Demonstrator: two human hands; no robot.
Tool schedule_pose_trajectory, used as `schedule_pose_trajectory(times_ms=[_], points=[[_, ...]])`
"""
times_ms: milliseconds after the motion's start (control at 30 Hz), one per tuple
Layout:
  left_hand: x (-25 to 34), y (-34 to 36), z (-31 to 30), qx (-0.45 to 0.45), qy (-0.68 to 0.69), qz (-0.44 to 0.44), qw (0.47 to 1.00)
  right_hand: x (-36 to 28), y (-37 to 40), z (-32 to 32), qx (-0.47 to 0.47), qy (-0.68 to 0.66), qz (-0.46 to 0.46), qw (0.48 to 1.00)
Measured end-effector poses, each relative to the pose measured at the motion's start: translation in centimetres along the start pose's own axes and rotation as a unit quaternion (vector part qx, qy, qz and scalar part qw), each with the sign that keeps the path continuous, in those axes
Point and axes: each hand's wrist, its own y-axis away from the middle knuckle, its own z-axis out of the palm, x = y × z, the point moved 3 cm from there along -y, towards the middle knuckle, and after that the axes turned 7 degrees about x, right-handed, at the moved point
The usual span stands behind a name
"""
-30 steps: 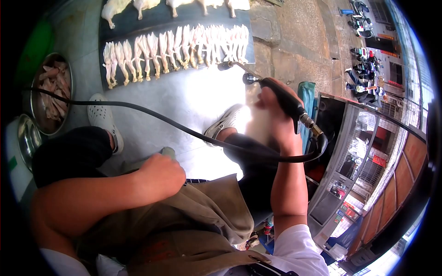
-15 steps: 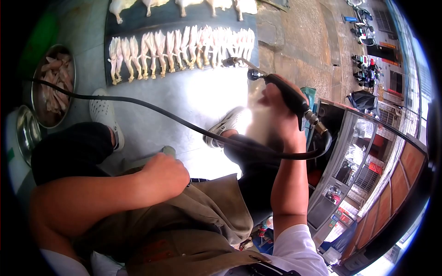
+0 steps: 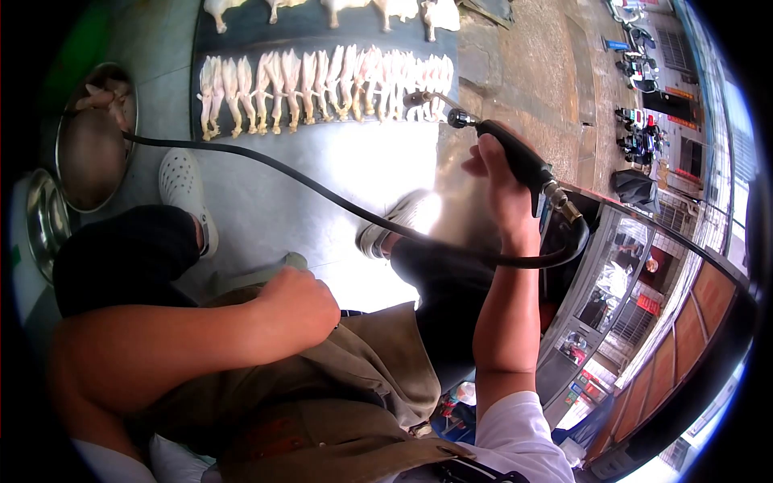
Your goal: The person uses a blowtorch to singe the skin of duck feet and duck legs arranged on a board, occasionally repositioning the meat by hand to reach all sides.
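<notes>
My right hand (image 3: 509, 177) is wrapped round the black handle of a torch (image 3: 515, 157), whose metal nozzle points left at the right end of a row of pale poultry feet (image 3: 310, 80). The feet lie side by side on a dark board (image 3: 241, 39). From the torch's rear fitting a black hose (image 3: 322, 189) loops back and runs left across the floor. Closed in a fist, my left hand (image 3: 299, 310) rests at my lap over the brown apron (image 3: 354, 346); whether anything is inside it is hidden.
Larger pale poultry pieces (image 3: 346, 6) line the board's far side. A metal bowl (image 3: 60, 165) with meat pieces and a second metal bowl (image 3: 48, 221) stand at the left. A glass-fronted cabinet (image 3: 600, 282) is at the right, with parked scooters (image 3: 640, 133) beyond.
My right hand and the torch have shifted slightly right. The board and feet appear slightly higher and further right in view. My left hand has moved slightly right.
</notes>
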Motion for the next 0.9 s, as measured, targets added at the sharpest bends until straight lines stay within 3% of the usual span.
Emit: schedule_pose_trajectory(times_ms=[667, 900], points=[[0.2, 0.5, -0.1, -0.008, 0.016, -0.009, 1.000, -1.9, -0.2, 1.7, -0.010, 0.072, -0.062, 0.995], [0.3, 0.6, 0.2, 0.011, 0.014, -0.003, 1.000, -2.3, 0.5, 1.4, -0.033, 0.067, -0.027, 0.997]])
